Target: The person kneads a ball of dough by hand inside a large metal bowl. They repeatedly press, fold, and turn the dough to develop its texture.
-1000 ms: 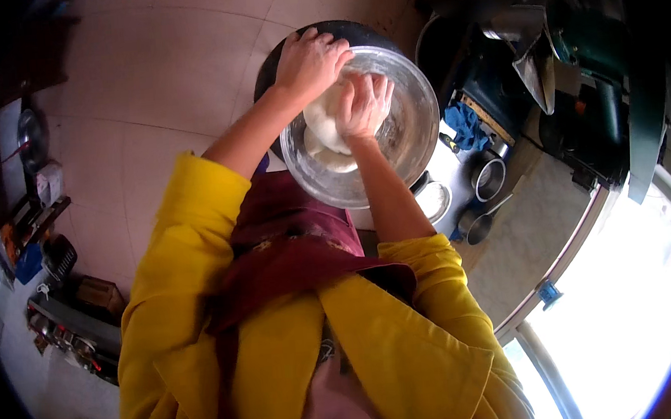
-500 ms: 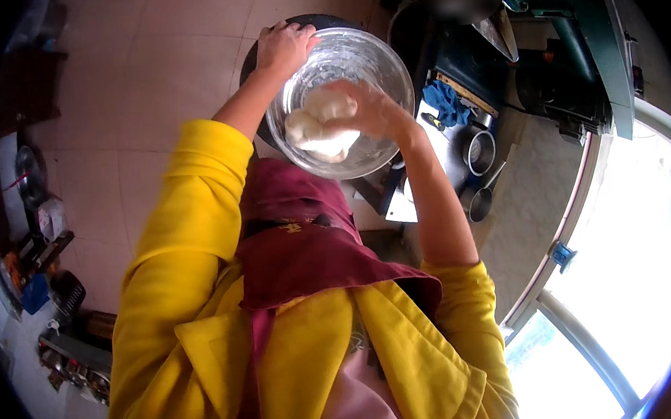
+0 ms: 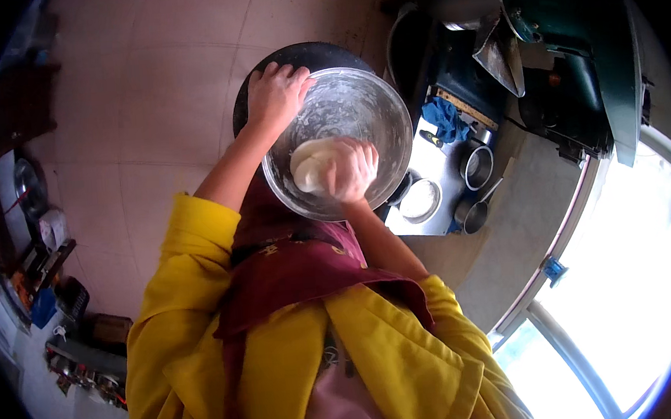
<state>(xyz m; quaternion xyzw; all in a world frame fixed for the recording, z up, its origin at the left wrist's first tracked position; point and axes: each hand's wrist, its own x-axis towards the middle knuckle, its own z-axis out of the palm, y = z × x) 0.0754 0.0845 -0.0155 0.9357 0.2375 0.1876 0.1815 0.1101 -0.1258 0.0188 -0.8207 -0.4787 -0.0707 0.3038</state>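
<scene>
My left hand (image 3: 272, 97) holds the upper left rim of a steel bowl (image 3: 371, 106), its fingers curled over the edge. Inside, my right hand (image 3: 348, 166) has its fingers wrapped over a pale lump of dough (image 3: 309, 166), pressing on it in the lower middle of the bowl and hiding part of it. White smears coat the bowl's inside. The bowl rests on a dark round surface (image 3: 297, 55).
To the right, a pale board (image 3: 405, 224) holds a white-filled round dish (image 3: 420, 199), steel pots (image 3: 475, 165) and a blue cloth (image 3: 444, 118). A green machine (image 3: 607, 89) stands beside them, near a bright window (image 3: 613, 283). Cluttered shelves (image 3: 27, 200) line the left.
My right hand has moved down within the bowl, from the upper middle onto the dough lower down, and its fingers have curled over it. My left hand stays on the rim.
</scene>
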